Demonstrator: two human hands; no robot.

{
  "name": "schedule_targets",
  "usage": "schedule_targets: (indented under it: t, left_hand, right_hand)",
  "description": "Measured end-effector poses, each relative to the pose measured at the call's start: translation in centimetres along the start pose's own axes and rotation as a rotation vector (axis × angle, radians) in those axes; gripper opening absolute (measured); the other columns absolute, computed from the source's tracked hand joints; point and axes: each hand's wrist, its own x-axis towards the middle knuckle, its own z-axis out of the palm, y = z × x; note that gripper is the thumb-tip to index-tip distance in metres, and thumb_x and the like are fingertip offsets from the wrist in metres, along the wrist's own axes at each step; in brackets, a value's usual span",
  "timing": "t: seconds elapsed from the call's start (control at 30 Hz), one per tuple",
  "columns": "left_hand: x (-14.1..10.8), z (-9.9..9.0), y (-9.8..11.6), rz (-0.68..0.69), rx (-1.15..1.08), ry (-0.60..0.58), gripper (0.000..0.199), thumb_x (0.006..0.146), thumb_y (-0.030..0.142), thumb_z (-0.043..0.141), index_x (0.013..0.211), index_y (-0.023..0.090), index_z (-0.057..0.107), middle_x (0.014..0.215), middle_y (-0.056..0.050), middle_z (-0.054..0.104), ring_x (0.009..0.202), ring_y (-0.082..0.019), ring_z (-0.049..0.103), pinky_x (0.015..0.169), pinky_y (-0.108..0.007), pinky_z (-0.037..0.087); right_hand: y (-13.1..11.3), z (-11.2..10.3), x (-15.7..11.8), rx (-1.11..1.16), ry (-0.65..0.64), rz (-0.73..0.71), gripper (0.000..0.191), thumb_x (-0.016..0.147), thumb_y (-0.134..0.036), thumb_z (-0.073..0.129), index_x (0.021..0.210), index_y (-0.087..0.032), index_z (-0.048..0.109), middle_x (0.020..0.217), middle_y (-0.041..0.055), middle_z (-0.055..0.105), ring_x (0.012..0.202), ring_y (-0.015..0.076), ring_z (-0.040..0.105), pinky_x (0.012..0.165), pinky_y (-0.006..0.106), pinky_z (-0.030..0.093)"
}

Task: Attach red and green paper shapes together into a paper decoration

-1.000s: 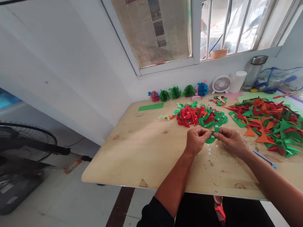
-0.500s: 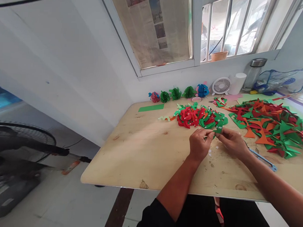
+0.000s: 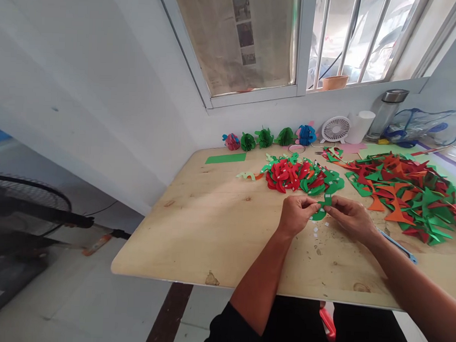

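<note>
Between my hands is a green paper cutout (image 3: pixel 318 214) with small white squares on it. My left hand (image 3: pixel 297 213) pinches its left side between thumb and fingers. On the other side, my right hand (image 3: pixel 349 215) is closed with its fingertips on the cutout's right part. Just beyond my hands lies a pile of red and green paper cutouts (image 3: pixel 287 174), many bearing white squares. Small white squares (image 3: pixel 315 230) are scattered on the wood below the cutout. A blue, slim tool (image 3: pixel 399 244) lies partly hidden beside my right forearm.
A heap of red, orange and green paper scraps (image 3: pixel 403 184) covers the table's right side. Along the wall stand folded paper figures (image 3: pixel 265 137), a small white fan (image 3: pixel 336 130) and a glass bottle (image 3: pixel 387 114). A green paper strip (image 3: pixel 226 158) lies at the back left.
The green cutout now shows more fully, its lower rounded part coming into sight between my hands. My left hand has shifted slightly left. The camera view has moved a little.
</note>
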Motion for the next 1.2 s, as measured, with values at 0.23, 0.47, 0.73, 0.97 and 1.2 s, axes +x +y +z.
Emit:
schedule_targets:
  t: [0.23,0.47,0.73,0.97,1.2]
  left_hand:
    - [-0.1,0.7,0.5,-0.066,-0.193,0.093,0.016,0.063,0.029,0.069,0.063,0.013,0.067,0.057,0.000,0.060,0.053,-0.009,0.052,0.054,-0.023,0.041]
    - [-0.2,0.8,0.7,-0.151,-0.319,0.127,0.022,0.059,0.032,0.073,0.062,0.013,0.064,0.054,0.001,0.058,0.050,-0.009,0.052,0.051,-0.023,0.042]
    - [-0.3,0.2,0.2,-0.243,-0.460,0.001,0.033,0.058,0.038,0.075,0.074,0.011,0.064,0.064,-0.003,0.063,0.052,-0.011,0.057,0.051,-0.025,0.046]
    - [-0.2,0.1,-0.4,-0.217,-0.308,-0.153,0.040,0.054,0.035,0.078,0.079,0.012,0.058,0.060,-0.002,0.063,0.052,-0.015,0.062,0.048,-0.023,0.044]
    - [-0.3,0.3,-1.0,-0.140,-0.113,-0.116,0.031,0.058,0.035,0.074,0.075,0.013,0.060,0.059,-0.001,0.062,0.047,-0.011,0.058,0.045,-0.021,0.041]
  right_hand:
    - [0.1,-0.2,0.0,-0.047,-0.004,-0.013,0.032,0.079,-0.048,0.054,0.065,-0.019,0.052,0.058,-0.0027,0.040,0.055,0.0113,0.036,0.050,0.025,0.031]
    - [0.2,0.0,-0.1,-0.084,-0.029,0.017,0.027,0.080,-0.043,0.052,0.070,-0.018,0.057,0.058,-0.0023,0.045,0.055,0.0115,0.038,0.051,0.025,0.031]
    - [1.2,0.2,0.1,0.169,-0.062,0.050,0.031,0.080,-0.048,0.052,0.072,-0.018,0.057,0.061,-0.0020,0.048,0.058,0.0122,0.041,0.053,0.024,0.033]
    - [0.9,0.0,0.0,0.156,-0.001,0.031,0.031,0.081,-0.046,0.052,0.071,-0.017,0.058,0.060,-0.0011,0.048,0.057,0.0121,0.041,0.051,0.024,0.033]
    - [0.5,0.1,0.1,0.125,0.101,0.058,0.037,0.076,-0.050,0.056,0.058,-0.018,0.049,0.052,-0.0046,0.037,0.051,0.0099,0.034,0.046,0.023,0.028]
